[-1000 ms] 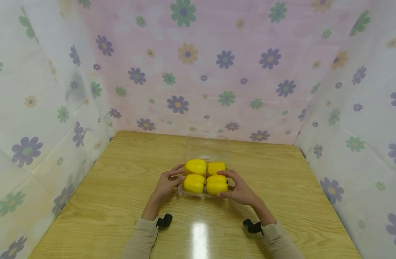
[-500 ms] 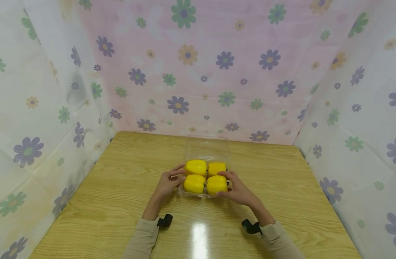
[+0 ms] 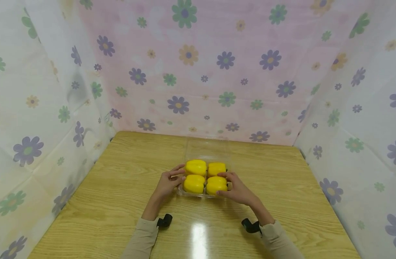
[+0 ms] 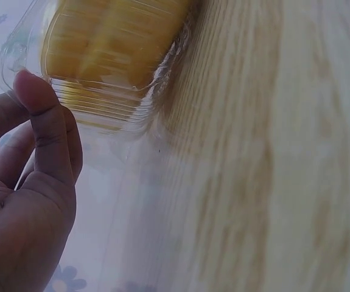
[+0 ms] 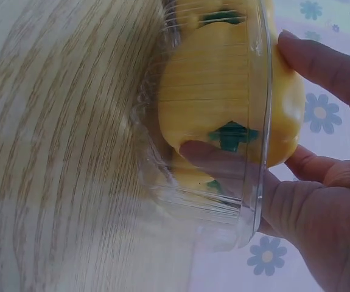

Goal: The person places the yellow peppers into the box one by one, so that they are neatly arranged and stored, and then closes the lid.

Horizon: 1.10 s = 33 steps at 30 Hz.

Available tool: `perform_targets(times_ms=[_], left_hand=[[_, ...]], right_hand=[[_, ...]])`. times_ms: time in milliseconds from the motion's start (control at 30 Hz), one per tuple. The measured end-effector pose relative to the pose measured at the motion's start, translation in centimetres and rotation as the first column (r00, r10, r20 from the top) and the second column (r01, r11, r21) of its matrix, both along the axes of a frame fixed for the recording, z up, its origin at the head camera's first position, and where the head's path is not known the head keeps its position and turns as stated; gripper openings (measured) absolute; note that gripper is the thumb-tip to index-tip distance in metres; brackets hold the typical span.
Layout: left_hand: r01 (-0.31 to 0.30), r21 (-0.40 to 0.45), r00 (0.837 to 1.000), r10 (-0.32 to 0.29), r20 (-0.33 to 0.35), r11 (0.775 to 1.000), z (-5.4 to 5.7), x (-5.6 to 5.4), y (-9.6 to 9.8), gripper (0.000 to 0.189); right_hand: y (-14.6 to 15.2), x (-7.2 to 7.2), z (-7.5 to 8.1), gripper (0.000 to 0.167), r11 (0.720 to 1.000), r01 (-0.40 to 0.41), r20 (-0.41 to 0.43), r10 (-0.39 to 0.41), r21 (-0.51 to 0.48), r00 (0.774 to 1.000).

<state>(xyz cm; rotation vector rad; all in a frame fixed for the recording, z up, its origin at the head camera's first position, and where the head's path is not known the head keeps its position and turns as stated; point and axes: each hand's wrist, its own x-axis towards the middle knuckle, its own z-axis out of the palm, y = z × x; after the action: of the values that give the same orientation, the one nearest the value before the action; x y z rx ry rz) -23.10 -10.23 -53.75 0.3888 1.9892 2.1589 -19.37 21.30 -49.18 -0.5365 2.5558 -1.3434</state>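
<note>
Several yellow toy-like bell peppers (image 3: 194, 183) sit in two rows in a clear plastic clamshell container (image 3: 191, 195). My left hand (image 3: 166, 184) pinches the container's left rim; in the left wrist view the thumb (image 4: 36, 91) lies against the clear wall. On the other side, my right hand (image 3: 238, 189) grips the front right bell pepper (image 3: 216, 185), thumb at its near side and a finger at its far side. The right wrist view shows one finger (image 5: 205, 155) inside the clear wall, beside the pepper's green stem (image 5: 232, 135).
The container's transparent lid (image 3: 207, 147) stands open toward the back. Everything rests on a wood-grain table (image 3: 266, 165), enclosed by flower-print cloth (image 3: 204, 72) behind and on both sides. Black wrist cameras (image 3: 165, 221) sit at both sleeve cuffs.
My right hand has shifted very slightly left, and the front right pepper sits a touch lower in its compartment. The left hand keeps its place on the container.
</note>
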Motion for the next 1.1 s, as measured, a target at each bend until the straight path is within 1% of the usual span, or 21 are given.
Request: perform_targets(times_ms=[267, 467, 633, 800, 967, 1100], left_hand=[[-0.013, 0.000, 1.000, 0.013, 0.015, 1.000, -0.65, 0.12, -0.04, 0.035], [-0.005, 0.026, 1.000, 0.005, 0.007, 1.000, -0.50, 0.08, -0.10, 0.035], [-0.001, 0.023, 1.000, 0.001, -0.004, 1.000, -0.37, -0.06, -0.05, 0.035], [-0.010, 0.026, 1.000, 0.009, 0.009, 1.000, -0.43, 0.05, -0.06, 0.035], [-0.009, 0.018, 1.000, 0.009, 0.011, 1.000, -0.53, -0.04, -0.08, 0.035], [-0.011, 0.033, 1.000, 0.010, 0.011, 0.999, -0.45, -0.20, 0.00, 0.034]], right_hand=[[0.12, 0.09, -0.53, 0.057, 0.999, 0.013, 0.026, -0.012, -0.047, 1.000], [0.00, -0.02, -0.40, 0.055, 0.998, 0.018, 0.041, -0.015, -0.064, 0.999], [-0.17, -0.06, -0.23, 0.052, 0.997, 0.053, 0.054, -0.050, -0.062, 0.997], [-0.30, 0.06, -0.18, 0.052, 0.997, 0.056, 0.058, -0.052, -0.061, 0.997], [-0.24, 0.15, -0.26, 0.053, 0.997, 0.053, 0.054, -0.050, -0.064, 0.997], [-0.08, 0.05, -0.26, 0.054, 0.998, 0.035, 0.018, -0.034, -0.055, 0.999]])
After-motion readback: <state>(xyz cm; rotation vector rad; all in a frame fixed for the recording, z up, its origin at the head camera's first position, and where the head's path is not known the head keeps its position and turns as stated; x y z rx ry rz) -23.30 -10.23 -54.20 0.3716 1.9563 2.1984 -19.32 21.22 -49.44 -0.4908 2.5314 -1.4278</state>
